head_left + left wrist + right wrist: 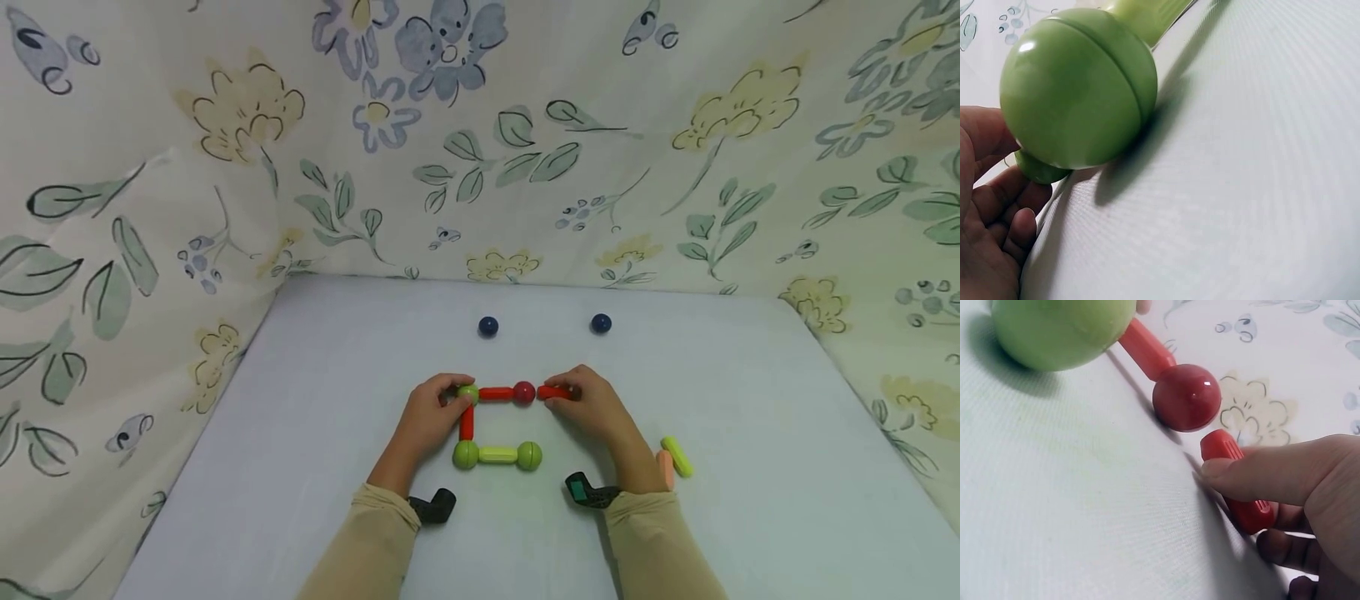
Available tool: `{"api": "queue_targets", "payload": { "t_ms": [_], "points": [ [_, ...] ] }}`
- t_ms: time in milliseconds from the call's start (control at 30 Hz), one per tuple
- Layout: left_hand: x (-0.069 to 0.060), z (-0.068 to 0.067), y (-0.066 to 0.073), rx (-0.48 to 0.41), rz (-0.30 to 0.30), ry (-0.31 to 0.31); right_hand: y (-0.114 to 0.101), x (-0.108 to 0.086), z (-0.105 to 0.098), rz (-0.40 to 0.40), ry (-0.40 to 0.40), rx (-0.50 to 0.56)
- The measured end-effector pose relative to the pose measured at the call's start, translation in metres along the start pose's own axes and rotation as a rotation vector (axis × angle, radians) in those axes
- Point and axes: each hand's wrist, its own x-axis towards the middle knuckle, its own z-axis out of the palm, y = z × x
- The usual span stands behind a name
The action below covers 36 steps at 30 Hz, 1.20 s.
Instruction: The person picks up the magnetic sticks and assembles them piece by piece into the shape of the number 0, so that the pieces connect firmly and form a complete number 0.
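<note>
My left hand (423,419) pinches a green ball (468,391) at the far left corner of a ball-and-rod toy frame. From that ball a red rod (496,394) runs right to a red ball (524,392), and a second red rod (467,423) runs nearer to another green ball (465,455). A yellow-green rod (498,455) links this one to a third green ball (529,456). Between thumb and fingers, my right hand (597,407) holds a loose red rod (1219,445). A small gap separates its end from the red ball in the right wrist view.
Two dark blue balls (488,327) lie apart at the back of the white table (315,375). Beside my right wrist are a yellow-green rod (677,457) and an orange rod (665,469), partly behind the wrist. Flowered cloth (480,208) hangs behind and at the sides.
</note>
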Motion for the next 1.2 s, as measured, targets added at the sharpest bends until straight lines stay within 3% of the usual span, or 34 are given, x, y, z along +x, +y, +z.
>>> {"api": "queue_targets", "payload": {
  "t_ms": [467, 800, 933, 1200],
  "points": [
    [-0.0023, 0.0016, -0.0023, 0.001, -0.021, -0.004, 0.0012, -0.0023, 0.0028, -0.014, -0.008, 0.001],
    [-0.0029, -0.0002, -0.0013, -0.025, 0.026, -0.011, -0.0032, -0.0045, 0.0025, -0.01, 0.005, 0.034],
    [-0.0039, 0.0001, -0.0018, -0.021, 0.007, -0.02, -0.0031, -0.0059, 0.0037, -0.012, -0.017, 0.048],
    [-0.0022, -0.0008, -0.001, -0.019, 0.034, -0.008, -0.0037, -0.0043, 0.0079, -0.096, 0.014, -0.031]
  ]
}}
